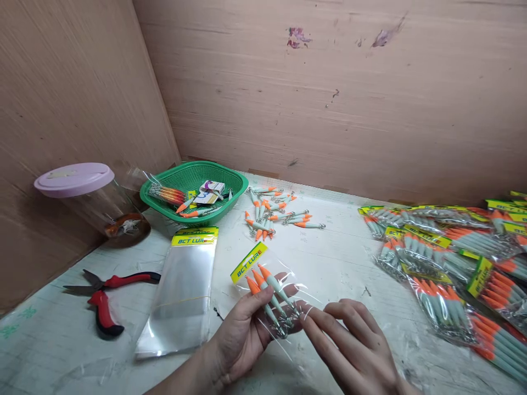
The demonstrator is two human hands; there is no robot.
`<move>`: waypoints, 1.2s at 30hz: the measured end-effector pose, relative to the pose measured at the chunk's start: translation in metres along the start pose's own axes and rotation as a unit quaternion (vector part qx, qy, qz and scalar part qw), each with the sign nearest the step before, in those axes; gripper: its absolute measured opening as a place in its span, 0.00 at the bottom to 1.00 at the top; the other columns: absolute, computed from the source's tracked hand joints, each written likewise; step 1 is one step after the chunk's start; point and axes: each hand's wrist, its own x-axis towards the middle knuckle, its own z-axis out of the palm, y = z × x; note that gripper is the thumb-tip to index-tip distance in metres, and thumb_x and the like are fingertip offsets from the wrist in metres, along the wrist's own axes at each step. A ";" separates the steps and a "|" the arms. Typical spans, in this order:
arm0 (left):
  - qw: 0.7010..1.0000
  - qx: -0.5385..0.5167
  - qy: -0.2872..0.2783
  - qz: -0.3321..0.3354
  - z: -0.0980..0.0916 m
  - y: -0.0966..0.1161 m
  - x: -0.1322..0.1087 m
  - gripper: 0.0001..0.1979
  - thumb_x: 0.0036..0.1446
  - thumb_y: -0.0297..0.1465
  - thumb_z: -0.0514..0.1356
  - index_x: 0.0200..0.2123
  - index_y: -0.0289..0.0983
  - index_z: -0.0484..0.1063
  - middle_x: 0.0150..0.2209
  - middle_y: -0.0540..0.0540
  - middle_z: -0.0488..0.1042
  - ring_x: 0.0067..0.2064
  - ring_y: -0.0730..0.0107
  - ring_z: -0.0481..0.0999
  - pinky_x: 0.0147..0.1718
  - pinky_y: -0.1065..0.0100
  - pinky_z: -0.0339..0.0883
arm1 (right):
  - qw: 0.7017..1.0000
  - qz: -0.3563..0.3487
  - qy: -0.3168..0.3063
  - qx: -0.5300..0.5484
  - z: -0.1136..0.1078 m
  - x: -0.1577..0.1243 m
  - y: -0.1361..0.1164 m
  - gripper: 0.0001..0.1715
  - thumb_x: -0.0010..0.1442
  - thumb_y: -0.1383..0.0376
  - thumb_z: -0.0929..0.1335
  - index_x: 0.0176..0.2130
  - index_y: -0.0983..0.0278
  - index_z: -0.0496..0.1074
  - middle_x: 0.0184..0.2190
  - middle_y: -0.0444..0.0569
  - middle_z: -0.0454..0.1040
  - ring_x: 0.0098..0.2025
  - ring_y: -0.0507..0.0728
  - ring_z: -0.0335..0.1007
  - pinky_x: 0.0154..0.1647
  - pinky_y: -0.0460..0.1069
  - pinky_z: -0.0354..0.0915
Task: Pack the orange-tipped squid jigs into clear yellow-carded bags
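My left hand (247, 326) is closed round a clear plastic bag with a yellow BCT LURE header (249, 263). In that bag lie three fishing lures (276, 284) with orange tips and pale bodies, their hooked ends toward my right hand. My right hand (349, 340) pinches near the hooks at the bag's lower end; whether its fingers hold a hook or the plastic is too small to make out. Beyond the hands, a loose pile of matching lures (275, 211) lies on the table. Left of my left hand is a stack of flat BCT LURE bags (181, 302) with a rubber band.
Red-handled pliers (105, 296) lie open at the left. Behind them stands a clear jar with a pink lid (74, 180). A green basket (195, 166) holds lures and a small box. Filled lure packs (440, 304) cover the right side. Wooden panels (329, 109) border the table.
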 end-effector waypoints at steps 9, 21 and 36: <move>0.997 0.031 0.066 -0.010 0.005 0.004 -0.001 0.20 0.59 0.31 0.57 0.54 0.29 0.63 0.50 0.34 0.75 0.39 0.56 0.80 0.33 0.63 0.76 | 0.972 0.192 0.012 0.135 0.026 0.004 0.092 0.04 0.59 0.70 0.63 0.36 0.62 0.66 0.34 0.50 0.68 0.37 0.55 0.67 0.37 0.51 0.66; 0.995 0.055 0.079 0.009 0.007 0.009 -0.002 0.17 0.58 0.29 0.59 0.51 0.30 0.66 0.47 0.36 0.77 0.38 0.57 0.81 0.31 0.63 0.76 | 0.955 0.227 -0.153 0.116 0.082 -0.030 0.164 0.14 0.58 0.70 0.60 0.43 0.62 0.68 0.38 0.53 0.67 0.41 0.59 0.68 0.41 0.55 0.68; 0.990 0.066 0.115 0.042 0.006 0.010 0.002 0.18 0.57 0.27 0.59 0.50 0.31 0.66 0.48 0.36 0.76 0.39 0.57 0.80 0.33 0.64 0.76 | 0.928 0.178 -0.123 0.304 -0.046 -0.016 0.033 0.10 0.64 0.59 0.63 0.45 0.58 0.66 0.32 0.48 0.68 0.32 0.53 0.69 0.31 0.45 0.68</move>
